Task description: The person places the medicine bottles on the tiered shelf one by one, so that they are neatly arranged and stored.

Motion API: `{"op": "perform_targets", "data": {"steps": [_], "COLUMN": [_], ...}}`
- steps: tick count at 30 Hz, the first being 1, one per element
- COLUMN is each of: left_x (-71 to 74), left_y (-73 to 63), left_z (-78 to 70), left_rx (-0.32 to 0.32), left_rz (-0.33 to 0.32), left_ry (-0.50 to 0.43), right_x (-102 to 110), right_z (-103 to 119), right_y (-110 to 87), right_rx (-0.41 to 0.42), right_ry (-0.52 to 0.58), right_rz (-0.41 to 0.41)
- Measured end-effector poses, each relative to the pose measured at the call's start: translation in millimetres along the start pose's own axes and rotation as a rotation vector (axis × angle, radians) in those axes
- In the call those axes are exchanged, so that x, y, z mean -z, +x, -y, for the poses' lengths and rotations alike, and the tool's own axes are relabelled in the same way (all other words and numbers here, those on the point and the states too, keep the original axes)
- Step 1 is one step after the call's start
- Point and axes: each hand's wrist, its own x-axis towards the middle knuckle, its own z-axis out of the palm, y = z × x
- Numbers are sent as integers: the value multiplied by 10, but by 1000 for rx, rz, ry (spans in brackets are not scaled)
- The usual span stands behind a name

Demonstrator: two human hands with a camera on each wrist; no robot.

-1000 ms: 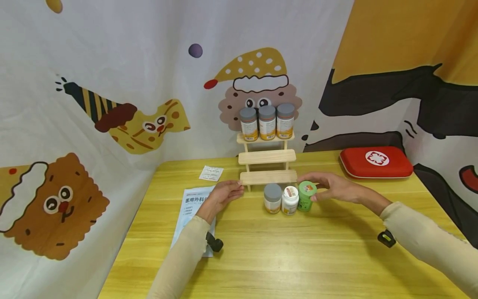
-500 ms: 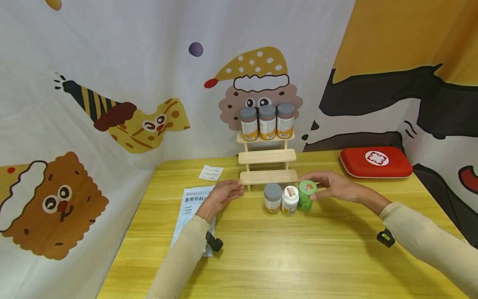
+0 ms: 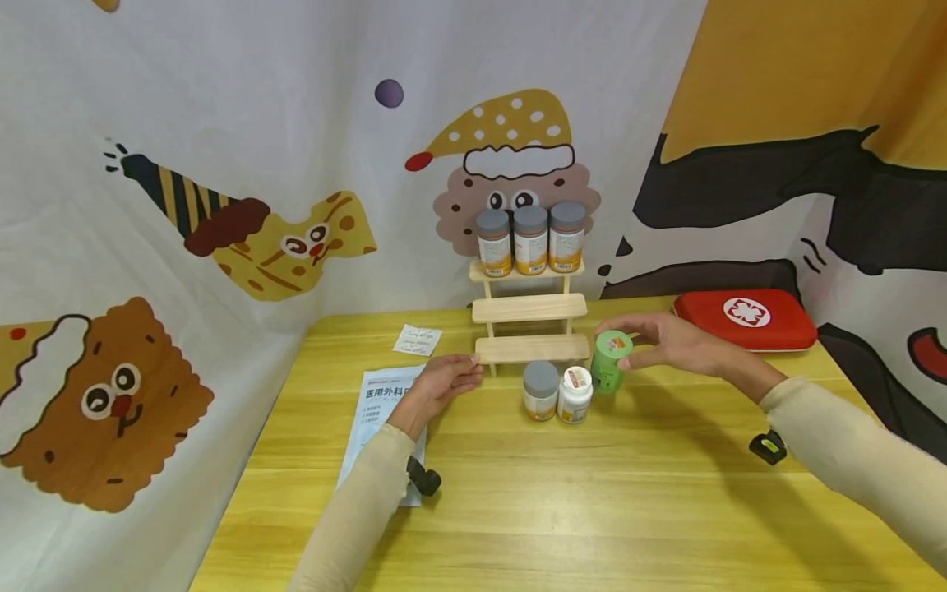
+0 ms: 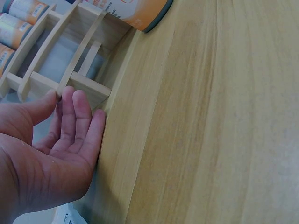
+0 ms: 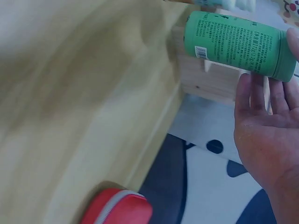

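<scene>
In the head view my right hand [image 3: 669, 344] grips a green bottle [image 3: 608, 374] near its cap, thumb on one side and fingers on the other. The right wrist view shows the printed side of this green bottle [image 5: 233, 44]. My left hand [image 3: 441, 385] pinches the left end of the lowest step of a three-tier wooden stand [image 3: 531, 349], its thumb and forefinger at the board's tip in the left wrist view. Before the stand are a grey-capped jar [image 3: 541, 393] and a small white bottle [image 3: 575, 396], side by side on the table.
On the top step stand three grey-capped jars [image 3: 530, 240]. A red zip case [image 3: 777, 322] lies at the back right. Left of the stand are a small white packet [image 3: 418, 339] and a pale blue printed pouch [image 3: 377, 419], partly under the left arm. A printed curtain [image 3: 296, 123] hangs behind.
My right hand has raised the green bottle off its spot beside the white bottle, slightly up and toward the stand's right end. The left hand stays at the stand.
</scene>
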Motion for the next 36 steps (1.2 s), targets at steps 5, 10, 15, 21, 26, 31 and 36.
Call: {"op": "perform_targets", "data": {"steps": [5, 10, 15, 21, 26, 31, 36], "left_x": [1, -12, -29, -8, 22, 12, 18], "left_y": [-10, 1, 13, 11, 19, 33, 41], "left_z": [-9, 13, 26, 14, 12, 20, 24], "left_rx": [0, -1, 1, 0, 0, 1, 10], "left_rz": [2, 3, 6, 4, 14, 2, -9], "left_ry": [1, 0, -9, -5, 3, 0, -11], "right_x": [99, 172, 232, 253, 219, 131, 37], "right_z": [151, 313, 436, 575, 678, 737, 805], "right_y": [35, 55, 129, 307, 446, 575, 695], "right_rx": [12, 30, 49, 100, 82, 126, 146], "right_ry": [-43, -20, -39, -32, -42, -37, -49], "right_rz": [-22, -61, -110, -137, -186, -218, -259]}}
